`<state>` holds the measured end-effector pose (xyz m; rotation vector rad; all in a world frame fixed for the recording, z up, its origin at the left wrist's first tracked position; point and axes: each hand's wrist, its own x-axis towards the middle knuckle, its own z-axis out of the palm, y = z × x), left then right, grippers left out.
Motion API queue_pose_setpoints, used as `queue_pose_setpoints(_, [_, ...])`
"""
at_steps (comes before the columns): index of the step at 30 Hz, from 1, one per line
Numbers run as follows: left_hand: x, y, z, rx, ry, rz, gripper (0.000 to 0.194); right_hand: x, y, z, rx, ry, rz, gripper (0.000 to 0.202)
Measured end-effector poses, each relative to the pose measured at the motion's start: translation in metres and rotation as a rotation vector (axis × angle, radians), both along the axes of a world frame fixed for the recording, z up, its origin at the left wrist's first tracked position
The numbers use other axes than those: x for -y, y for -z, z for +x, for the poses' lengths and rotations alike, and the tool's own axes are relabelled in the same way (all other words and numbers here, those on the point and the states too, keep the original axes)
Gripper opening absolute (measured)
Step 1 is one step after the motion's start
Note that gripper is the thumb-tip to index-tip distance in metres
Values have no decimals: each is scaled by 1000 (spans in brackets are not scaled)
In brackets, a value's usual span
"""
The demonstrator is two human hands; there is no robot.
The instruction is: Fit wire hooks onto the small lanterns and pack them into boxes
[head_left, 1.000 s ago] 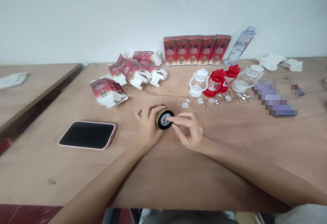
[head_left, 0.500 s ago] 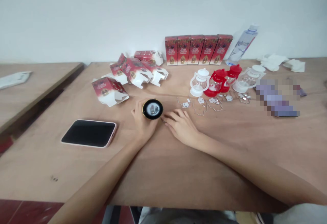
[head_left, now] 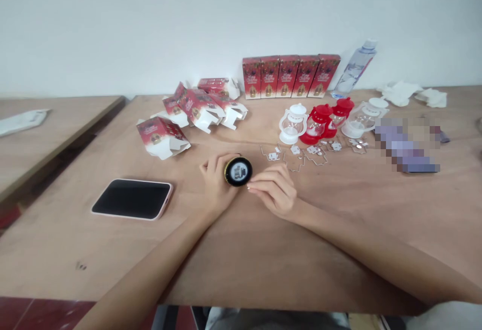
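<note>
My left hand [head_left: 218,182] is wrapped around a small lantern [head_left: 238,172], black with a gold edge. Its round base faces up toward me, and a pale disc with small parts shows in the middle; the lantern's body is hidden below. Close against the base's right rim, my right hand [head_left: 274,189] has thumb and fingers pinched together. A tiny pale speck shows at those fingertips, too small to name. Beyond the right hand lie several thin bent wires with small white pieces [head_left: 273,156]. Behind them stand white lanterns [head_left: 292,124] and red lanterns [head_left: 318,124].
Opened red-and-white boxes [head_left: 161,136] lie at the back left. Several upright red boxes [head_left: 289,76] line the wall beside a leaning water bottle [head_left: 354,69]. A phone [head_left: 132,199] rests at left. Crumpled tissues [head_left: 401,92] and a blurred purple item [head_left: 404,144] are at right.
The lantern has shifted right and a little toward me in my left hand, its base tilting. My right hand's fingers, stretched out before, have curled into a pinch by the rim.
</note>
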<state>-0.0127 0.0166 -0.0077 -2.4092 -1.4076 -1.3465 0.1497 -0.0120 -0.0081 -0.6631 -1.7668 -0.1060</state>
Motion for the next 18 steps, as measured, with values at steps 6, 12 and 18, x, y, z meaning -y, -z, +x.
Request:
queue_pose_setpoints(6, [10, 0, 9, -42, 90, -47, 22, -1, 2, 1, 4, 74, -6, 10])
queue_pose_setpoints(12, [13, -2, 11, -77, 84, -77, 21, 0, 3, 2, -5, 104, -51, 12])
queue_pose_setpoints(18, [13, -1, 11, -58, 87, -67, 21, 0, 4, 0, -30, 110, -48, 10])
